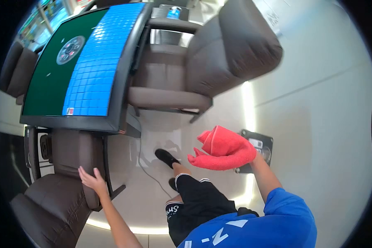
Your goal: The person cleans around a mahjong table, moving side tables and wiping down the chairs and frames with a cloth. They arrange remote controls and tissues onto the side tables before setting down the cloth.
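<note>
Left hand [93,181] is hanging open, just beside chair armrest [91,200]; red cloth [227,151] is covering our right hand, whose grip we cannot tell, lying rightward from left, stretching crosswise.

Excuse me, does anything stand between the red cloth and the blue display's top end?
Yes: the brown chair beside the table; its near armrest and seat lie between the red cloth and that end of the display.
</note>
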`<state>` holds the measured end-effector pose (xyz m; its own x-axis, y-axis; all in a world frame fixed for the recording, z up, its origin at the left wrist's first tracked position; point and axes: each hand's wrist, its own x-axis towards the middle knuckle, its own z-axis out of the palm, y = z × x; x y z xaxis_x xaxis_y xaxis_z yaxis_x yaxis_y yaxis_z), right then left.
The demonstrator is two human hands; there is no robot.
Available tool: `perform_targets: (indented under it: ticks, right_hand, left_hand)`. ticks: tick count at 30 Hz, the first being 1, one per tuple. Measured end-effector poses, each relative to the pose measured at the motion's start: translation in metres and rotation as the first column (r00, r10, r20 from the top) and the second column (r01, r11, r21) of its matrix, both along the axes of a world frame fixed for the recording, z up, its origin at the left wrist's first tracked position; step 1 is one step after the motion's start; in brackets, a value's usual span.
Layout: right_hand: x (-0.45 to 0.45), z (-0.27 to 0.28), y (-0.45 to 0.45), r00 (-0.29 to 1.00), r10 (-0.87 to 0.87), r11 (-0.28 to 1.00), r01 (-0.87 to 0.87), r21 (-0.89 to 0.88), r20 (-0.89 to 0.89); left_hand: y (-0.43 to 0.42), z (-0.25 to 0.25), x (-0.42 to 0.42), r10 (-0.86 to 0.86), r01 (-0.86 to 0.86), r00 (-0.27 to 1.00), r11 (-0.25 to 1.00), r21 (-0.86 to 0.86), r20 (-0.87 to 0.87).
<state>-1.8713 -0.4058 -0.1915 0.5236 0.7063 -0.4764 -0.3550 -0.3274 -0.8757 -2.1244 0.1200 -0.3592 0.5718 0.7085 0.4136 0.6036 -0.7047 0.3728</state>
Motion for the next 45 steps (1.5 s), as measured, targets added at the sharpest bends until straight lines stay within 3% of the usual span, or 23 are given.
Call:
perform_targets:
  ticks: [1, 2, 3, 4, 5, 6, 8, 10, 13, 17, 19, 23, 26, 29, 31, 33, 35, 37, 39, 40, 41, 43, 45]
  right_hand:
    - [-0.023, 0.008, -0.015, 0.999, -0.036, 0.999, 0.035, -0.017, -0.036]
    - [-0.044, 0.017, -0.028, 0.995, -0.065, 0.997, 0.062, -0.040, -0.076]
    - [-0.053, 0.023, -0.029, 0.990, -0.089, 0.995, 0.082, -0.065, -0.111]
    - [-0.066, 0.027, -0.030, 0.983, -0.114, 0.991, 0.101, -0.092, -0.145]
    - [-0.077, 0.025, -0.029, 0.974, -0.135, 0.986, 0.114, -0.119, -0.184]
    - [-0.104, 0.029, -0.042, 0.963, -0.158, 0.981, 0.128, -0.144, -0.217]
    - [-0.135, 0.027, -0.048, 0.936, -0.212, 0.969, 0.165, -0.182, -0.281]
    - [-0.166, 0.020, -0.050, 0.906, -0.262, 0.957, 0.197, -0.214, -0.334]
    - [-0.199, 0.011, -0.061, 0.857, -0.328, 0.938, 0.243, -0.249, -0.398]
    - [-0.228, 0.008, -0.110, 0.779, -0.387, 0.920, 0.289, -0.265, -0.494]
    - [-0.238, 0.002, -0.132, 0.726, -0.419, 0.908, 0.327, -0.262, -0.545]
    - [-0.254, -0.002, -0.197, 0.600, -0.487, 0.866, 0.429, -0.259, -0.635]
    - [-0.260, -0.001, -0.258, 0.511, -0.504, 0.838, 0.484, -0.251, -0.697]
    - [-0.265, -0.003, -0.318, 0.422, -0.487, 0.819, 0.525, -0.231, -0.765]
    - [-0.283, 0.001, -0.365, 0.340, -0.463, 0.796, 0.565, -0.217, -0.819]
    - [-0.291, -0.005, -0.396, 0.299, -0.434, 0.777, 0.601, -0.185, -0.850]
    - [-0.294, -0.013, -0.443, 0.182, -0.262, 0.607, 0.795, -0.015, -0.948]
    - [-0.296, -0.012, -0.485, 0.233, -0.300, 0.590, 0.808, 0.012, -0.925]
    - [-0.283, 0.009, -0.513, 0.270, -0.354, 0.558, 0.829, 0.029, -0.895]
    - [-0.271, 0.027, -0.525, 0.565, -0.440, 0.753, 0.655, 0.055, -0.699]
    - [-0.263, 0.046, -0.532, 0.804, -0.409, 0.895, 0.445, -0.019, -0.433]
    - [-0.254, 0.070, -0.546, 0.802, -0.476, 0.874, 0.477, -0.094, -0.360]
    - [-0.238, 0.088, -0.563, 0.875, -0.428, 0.845, 0.299, -0.442, -0.227]
  left_hand:
    - [-0.028, 0.010, 0.000, -0.159, 0.173, 0.981, 0.977, -0.128, 0.113]
    - [-0.069, 0.031, 0.000, -0.237, 0.250, 0.968, 0.909, -0.334, 0.081]
    - [-0.110, 0.051, 0.001, -0.344, 0.363, 0.929, 0.782, -0.506, 0.135]
    - [-0.158, 0.070, 0.006, -0.327, 0.460, 0.886, 0.518, -0.721, 0.330]
    - [-0.197, 0.083, 0.009, -0.398, 0.517, 0.835, 0.328, -0.791, 0.381]
    - [-0.236, 0.103, 0.011, -0.450, 0.519, 0.800, 0.189, -0.834, 0.397]
    - [-0.311, 0.107, 0.009, -0.296, 0.595, 0.725, -0.186, -0.781, 0.623]
    - [-0.361, 0.127, 0.003, -0.122, 0.448, 0.795, -0.543, -0.710, 0.594]
    - [-0.404, 0.091, -0.033, -0.190, 0.257, 0.838, -0.689, -0.677, 0.511]
    - [-0.433, 0.115, -0.048, -0.265, 0.164, 0.835, -0.717, -0.677, 0.482]
    - [-0.448, 0.149, -0.031, -0.496, 0.058, 0.772, -0.568, -0.821, 0.397]
    - [-0.500, 0.136, -0.020, -0.617, -0.010, 0.685, -0.540, -0.841, 0.387]
    - [-0.545, 0.117, -0.012, -0.676, 0.026, 0.589, -0.531, -0.847, 0.442]
    - [-0.594, 0.125, 0.016, -0.722, 0.174, 0.568, -0.364, -0.915, 0.395]
    - [-0.630, 0.140, 0.034, -0.671, 0.306, 0.625, -0.258, -0.917, 0.398]
    - [-0.661, 0.158, 0.058, -0.673, 0.255, 0.650, -0.246, -0.935, 0.354]
    - [-0.693, 0.188, 0.082, -0.779, 0.312, 0.562, -0.109, -0.944, 0.276]
    - [-0.724, 0.192, 0.100, -0.842, 0.395, 0.484, -0.032, -0.918, 0.238]
    - [-0.754, 0.193, 0.113, -0.945, 0.617, 0.276, 0.036, -0.786, 0.173]
    - [-0.772, 0.196, 0.117, -0.954, 0.622, 0.244, 0.017, -0.783, 0.173]
    - [-0.790, 0.200, 0.118, -0.932, 0.561, 0.274, -0.045, -0.827, 0.237]
    - [-0.819, 0.202, 0.120, -0.909, 0.496, 0.300, -0.110, -0.862, 0.289]
    - [-0.839, 0.192, 0.121, -0.914, 0.401, 0.347, -0.059, -0.914, 0.212]
